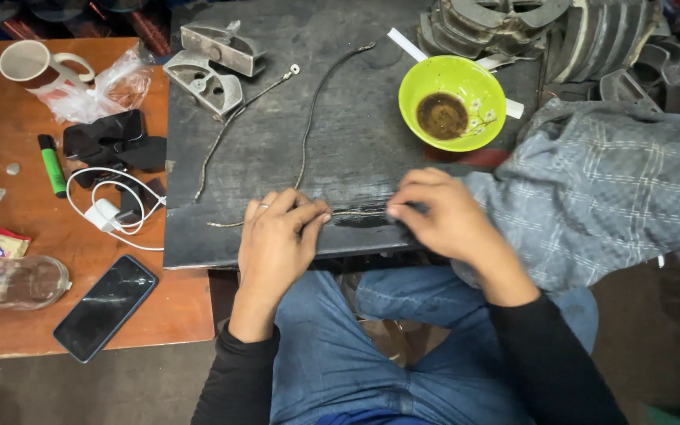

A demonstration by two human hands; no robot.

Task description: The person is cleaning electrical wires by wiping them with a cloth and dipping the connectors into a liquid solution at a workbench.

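Note:
My left hand [279,236] and my right hand [441,214] rest on the near edge of a dark worn workboard [277,118]. Both pinch a thin braided wire [360,212] stretched flat between their fingertips; a ring sits on one left finger. Two more long thin wires [308,126] with terminal ends lie on the board, running away from my hands toward the back.
A green bowl [474,83] with brown paste sits behind my right hand. A grey checked cloth [607,181] lies right. Metal castings [210,67] and stacked parts [576,31] sit at the back. The orange table [33,228] holds a phone [105,307], charger, marker, mug and glass jar.

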